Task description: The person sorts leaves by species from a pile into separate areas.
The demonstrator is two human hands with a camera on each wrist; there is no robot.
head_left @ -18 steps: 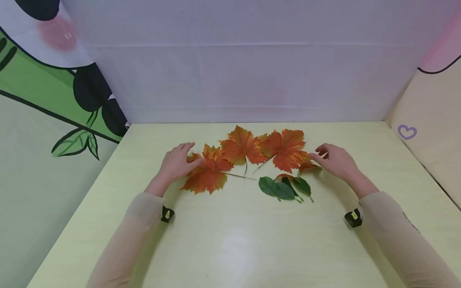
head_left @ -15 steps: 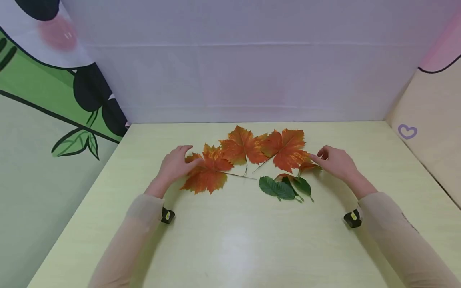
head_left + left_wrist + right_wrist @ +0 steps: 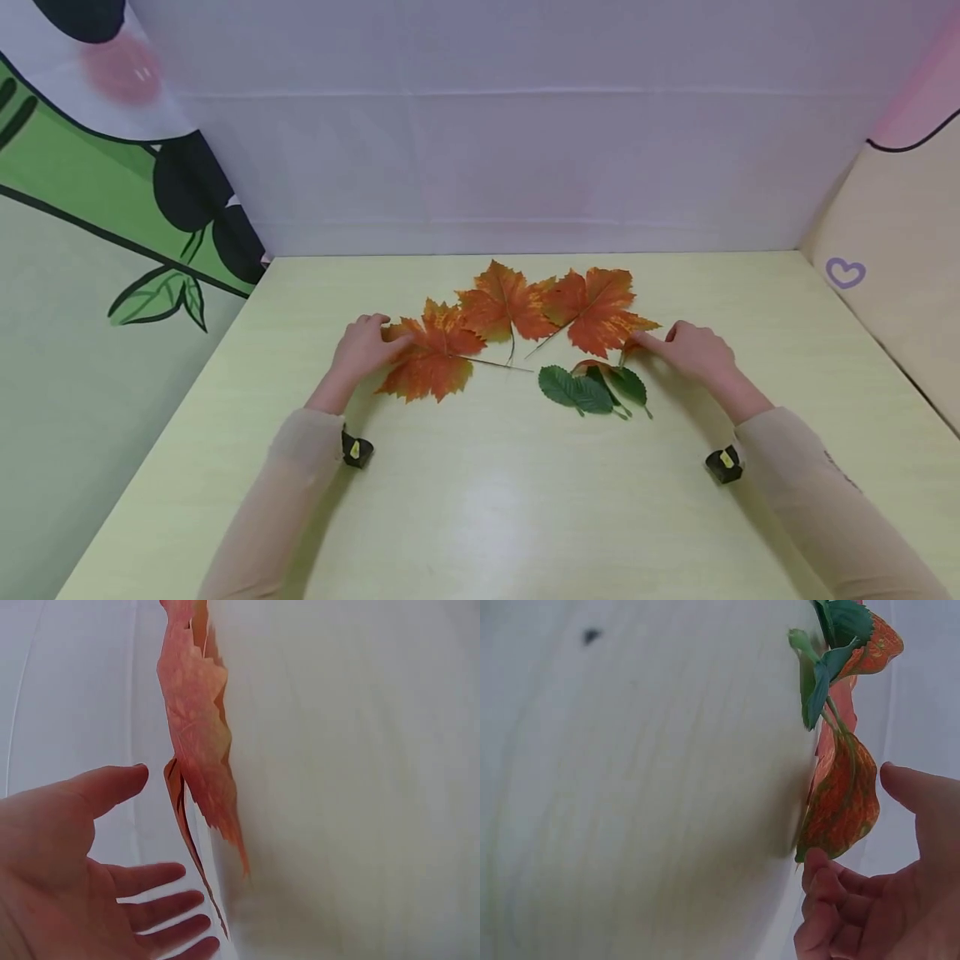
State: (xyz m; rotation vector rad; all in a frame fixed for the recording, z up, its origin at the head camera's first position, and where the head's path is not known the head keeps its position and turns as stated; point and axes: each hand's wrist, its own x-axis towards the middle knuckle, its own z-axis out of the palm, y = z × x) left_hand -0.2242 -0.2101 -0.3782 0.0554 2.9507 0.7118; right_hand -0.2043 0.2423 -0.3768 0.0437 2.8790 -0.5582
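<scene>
Three orange maple leaves lie in an arc at the far part of the table: a left maple leaf (image 3: 438, 354), a middle one (image 3: 501, 302) and a right one (image 3: 600, 312). My left hand (image 3: 362, 350) is at the outer edge of the left maple leaf; in the left wrist view its fingers are straight and spread, the thumb apart from the leaf. My right hand (image 3: 697, 357) reaches over a small orange leaf (image 3: 844, 799). In the right wrist view its bent fingers are right at that leaf's tip, while the thumb stands off its side, a gap showing.
Several small green leaves (image 3: 588, 393) with short stems lie in front of the right maple leaf, one small orange leaf among them. Behind the pale table (image 3: 480, 483) hangs a lilac cloth (image 3: 480, 167). A printed cloth (image 3: 90, 183) borders the left side.
My right hand has moved left and nearer, so its thumb and fingers now overlap the small orange leaf. My left hand has come slightly nearer. The leaves lie as before.
</scene>
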